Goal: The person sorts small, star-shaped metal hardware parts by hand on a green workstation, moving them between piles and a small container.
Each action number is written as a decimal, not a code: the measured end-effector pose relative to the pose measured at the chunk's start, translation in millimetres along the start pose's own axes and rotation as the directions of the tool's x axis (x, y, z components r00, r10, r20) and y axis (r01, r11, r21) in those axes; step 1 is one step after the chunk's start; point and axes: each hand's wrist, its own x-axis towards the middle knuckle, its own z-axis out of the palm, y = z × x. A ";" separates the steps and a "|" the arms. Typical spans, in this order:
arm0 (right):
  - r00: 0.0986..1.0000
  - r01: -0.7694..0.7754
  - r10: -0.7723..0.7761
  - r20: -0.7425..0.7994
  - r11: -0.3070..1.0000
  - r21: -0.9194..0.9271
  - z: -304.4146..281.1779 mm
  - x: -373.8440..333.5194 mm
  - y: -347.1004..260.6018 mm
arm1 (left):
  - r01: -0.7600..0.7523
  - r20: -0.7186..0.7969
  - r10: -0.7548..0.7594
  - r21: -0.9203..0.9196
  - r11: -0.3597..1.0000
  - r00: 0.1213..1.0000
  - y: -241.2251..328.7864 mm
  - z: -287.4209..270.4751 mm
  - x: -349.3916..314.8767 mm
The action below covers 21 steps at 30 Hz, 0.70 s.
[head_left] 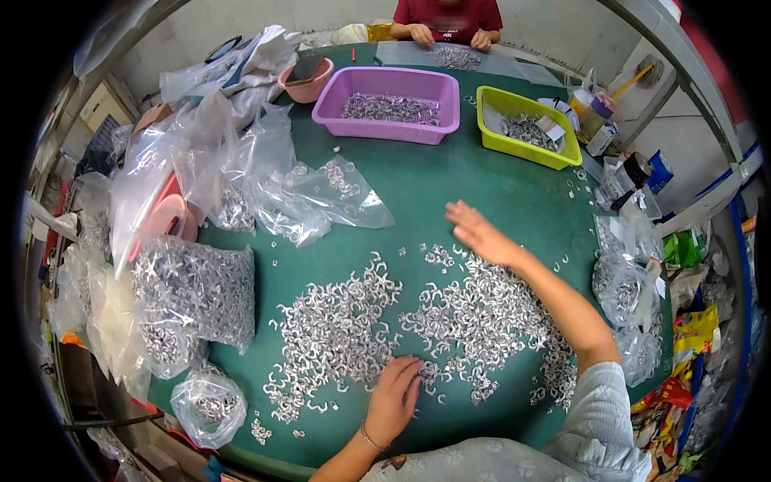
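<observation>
Two heaps of small silver C-shaped metal pieces lie on the green table [281, 157]. One is the left heap [333, 337], the other the right heap [490, 317]. At the near edge between them, my left hand [392, 398] reaches in with its fingertips beside the pieces. Its thumb stands apart from the fingers, and nothing shows in its grasp. My right hand [480, 233] is stretched flat at the far side of the right heap, fingers extended and holding nothing. Close to it sits a small cluster of pieces [438, 255]. My right forearm crosses over the right heap.
A purple basin [321, 108] and a yellow-green basin [526, 153] hold metal pieces at the back. Filled plastic bags [197, 289] crowd the left edge, with more bags [625, 289] at the right. Across the table, a person in a red shirt [450, 18] handles a small pile [456, 57].
</observation>
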 end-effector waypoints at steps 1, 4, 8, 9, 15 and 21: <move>0.999 -0.005 0.004 0.046 1.000 0.016 7.0 -11.6 -23.9 | -0.014 0.010 0.014 0.001 1.000 1.000 0.2 0.6 -0.8; 0.990 -0.028 0.036 0.134 0.997 -0.067 14.4 -39.3 -77.6 | -0.060 0.026 0.060 0.019 0.998 0.998 1.0 2.9 -1.9; 0.976 0.071 -0.036 0.214 0.985 -0.160 30.0 -71.7 -120.7 | -0.063 0.008 0.063 -0.021 0.998 0.998 0.1 7.8 -2.4; 0.981 0.042 -0.032 0.190 0.998 -0.047 27.6 -70.6 -121.6 | -0.073 -0.003 0.073 -0.021 0.997 0.997 0.0 7.7 -2.2; 0.935 -0.285 0.206 -0.288 0.921 -0.266 6.6 -50.3 -55.4 | -0.120 -0.050 0.120 0.001 0.993 0.991 -4.3 9.5 -3.6; 0.999 -0.002 0.009 0.031 0.975 -0.222 45.5 -83.3 -101.3 | -0.124 -0.033 0.124 0.009 0.992 0.992 -11.3 9.6 -6.0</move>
